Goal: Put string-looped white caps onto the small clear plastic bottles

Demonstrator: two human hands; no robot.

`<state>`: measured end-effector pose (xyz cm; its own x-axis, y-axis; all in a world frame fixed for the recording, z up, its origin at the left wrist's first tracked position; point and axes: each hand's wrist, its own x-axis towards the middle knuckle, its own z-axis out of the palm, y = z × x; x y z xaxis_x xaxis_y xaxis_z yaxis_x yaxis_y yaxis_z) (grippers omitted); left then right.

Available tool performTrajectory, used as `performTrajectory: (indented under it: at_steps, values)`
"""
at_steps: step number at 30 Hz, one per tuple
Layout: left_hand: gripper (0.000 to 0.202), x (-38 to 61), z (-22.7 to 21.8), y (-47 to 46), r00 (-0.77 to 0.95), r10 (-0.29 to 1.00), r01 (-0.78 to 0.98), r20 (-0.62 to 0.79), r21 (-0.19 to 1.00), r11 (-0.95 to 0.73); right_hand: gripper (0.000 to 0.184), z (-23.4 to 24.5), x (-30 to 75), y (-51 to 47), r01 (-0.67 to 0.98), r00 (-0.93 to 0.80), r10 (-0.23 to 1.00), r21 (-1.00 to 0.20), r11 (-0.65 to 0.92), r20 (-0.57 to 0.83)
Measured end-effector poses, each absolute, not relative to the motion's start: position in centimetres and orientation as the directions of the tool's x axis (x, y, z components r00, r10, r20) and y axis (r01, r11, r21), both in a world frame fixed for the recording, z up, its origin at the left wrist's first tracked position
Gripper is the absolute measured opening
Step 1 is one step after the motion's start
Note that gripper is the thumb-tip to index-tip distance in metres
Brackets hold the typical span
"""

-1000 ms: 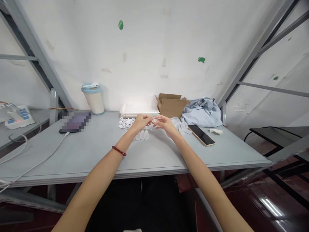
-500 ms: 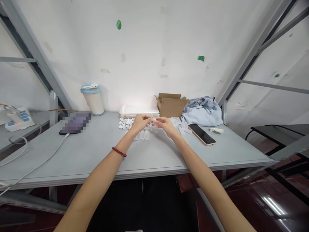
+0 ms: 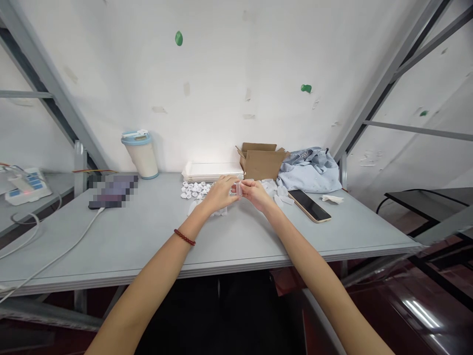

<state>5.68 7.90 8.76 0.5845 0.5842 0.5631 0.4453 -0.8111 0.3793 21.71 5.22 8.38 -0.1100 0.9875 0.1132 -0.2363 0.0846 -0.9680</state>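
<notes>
- Both your left hand (image 3: 220, 194) and right hand (image 3: 254, 191) pinch one small clear vial (image 3: 239, 189) with closed fingertips, above the table (image 3: 148, 236).
- White caps (image 3: 193, 190) lie just left of it; a smartphone (image 3: 309, 205) lies to the right.

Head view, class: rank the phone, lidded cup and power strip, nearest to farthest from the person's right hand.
1. Phone, just right of the right hand.
2. Lidded cup, back left by the wall.
3. Power strip, far left edge.
</notes>
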Motion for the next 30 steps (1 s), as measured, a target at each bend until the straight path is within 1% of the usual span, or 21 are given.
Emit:
performTrajectory:
  at_steps: [4,11,13,15,19,23,25,30]
  values:
    - [0.038,5.6,9.0,7.6,0.578,0.592,0.488,0.562,0.343,-0.803,0.031,8.4,21.8,5.2,-0.226,-0.120,0.989,-0.972,0.060,0.089]
    - [0.029,5.7,9.2,7.3,0.567,0.584,0.495,0.581,0.327,-0.805,0.029,8.3,21.8,5.0,-0.155,-0.134,0.989,-0.987,0.049,0.070]
    - [0.028,5.6,9.3,7.4,0.572,0.586,0.494,0.573,0.330,-0.805,0.027,8.3,21.8,5.0,-0.124,-0.128,0.989,-0.991,0.056,0.072]
    - [0.027,5.4,9.4,7.4,0.586,0.590,0.492,0.556,0.334,-0.804,0.023,8.3,21.7,5.0,-0.059,-0.104,0.991,-0.995,0.078,0.083]
    - [0.027,4.8,9.8,7.4,0.637,0.629,0.507,0.446,0.371,-0.778,0.014,8.2,21.7,5.0,0.119,-0.066,0.994,-0.988,0.100,0.093]
    - [0.033,4.1,9.8,7.5,0.681,0.677,0.543,0.280,0.426,-0.723,0.005,8.1,21.7,5.0,0.250,-0.113,0.994,-0.967,0.035,0.006]
    - [0.037,3.9,9.7,7.4,0.691,0.691,0.573,0.214,0.421,-0.703,0.007,8.0,21.7,5.0,0.307,-0.127,0.992,-0.952,0.014,-0.026]
    - [0.043,3.9,10.3,6.9,0.719,0.691,0.632,0.069,0.348,-0.692,0.011,8.1,21.7,4.9,0.396,-0.156,0.986,-0.918,0.005,-0.062]
